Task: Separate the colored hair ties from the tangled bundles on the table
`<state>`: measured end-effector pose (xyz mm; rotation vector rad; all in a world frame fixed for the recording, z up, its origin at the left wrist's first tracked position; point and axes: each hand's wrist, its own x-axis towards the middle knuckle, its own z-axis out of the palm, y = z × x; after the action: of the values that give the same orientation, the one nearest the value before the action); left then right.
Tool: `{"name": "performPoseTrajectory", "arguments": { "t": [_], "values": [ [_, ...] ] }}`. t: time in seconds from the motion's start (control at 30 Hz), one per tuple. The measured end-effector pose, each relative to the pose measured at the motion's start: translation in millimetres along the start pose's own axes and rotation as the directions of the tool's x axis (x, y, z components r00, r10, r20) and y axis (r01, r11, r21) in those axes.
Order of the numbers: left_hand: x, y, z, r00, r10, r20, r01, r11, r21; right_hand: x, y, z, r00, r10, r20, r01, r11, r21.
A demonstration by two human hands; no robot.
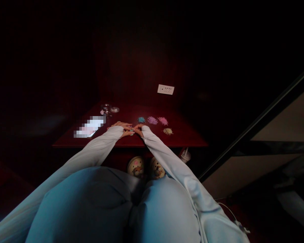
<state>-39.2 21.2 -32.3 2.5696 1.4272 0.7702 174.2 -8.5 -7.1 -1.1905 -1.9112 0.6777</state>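
My left hand (125, 127) and my right hand (139, 129) meet fingertip to fingertip over the front part of the dark red table (152, 140). The fingers of both are bent and closed in a pinch. Small bits of yellow, green and pink show around the left fingers, too small to make out. Just beyond the hands lie little piles of thin strands: a teal pile (141, 119), a purple pile (152, 120) and a pink pile (163, 120). A pale yellow pile (168, 131) sits nearer the front, to the right of my right hand.
A lit phone (91, 127), partly blurred out, lies at the left. Behind it are a clear jar (106, 108) and a round clear lid or dish (115, 109). A white socket plate (166, 89) is on the back wall. Under the table's front edge stands a lidded cup (185, 156).
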Motion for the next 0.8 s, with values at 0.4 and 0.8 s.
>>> {"name": "performPoseTrajectory", "arguments": {
  "t": [0.4, 0.8],
  "values": [
    [-1, 2, -3.8, 0.999, 0.022, -0.040, -0.025, 0.996, -0.083, -41, 15, -78, 0.926, -0.009, -0.377, -0.284, 0.640, -0.713],
    [-6, 14, -11.6, 0.986, -0.024, -0.164, 0.007, 0.995, -0.102, -55, 8, -77, 0.954, 0.065, -0.294, -0.269, 0.623, -0.734]
  ]
}}
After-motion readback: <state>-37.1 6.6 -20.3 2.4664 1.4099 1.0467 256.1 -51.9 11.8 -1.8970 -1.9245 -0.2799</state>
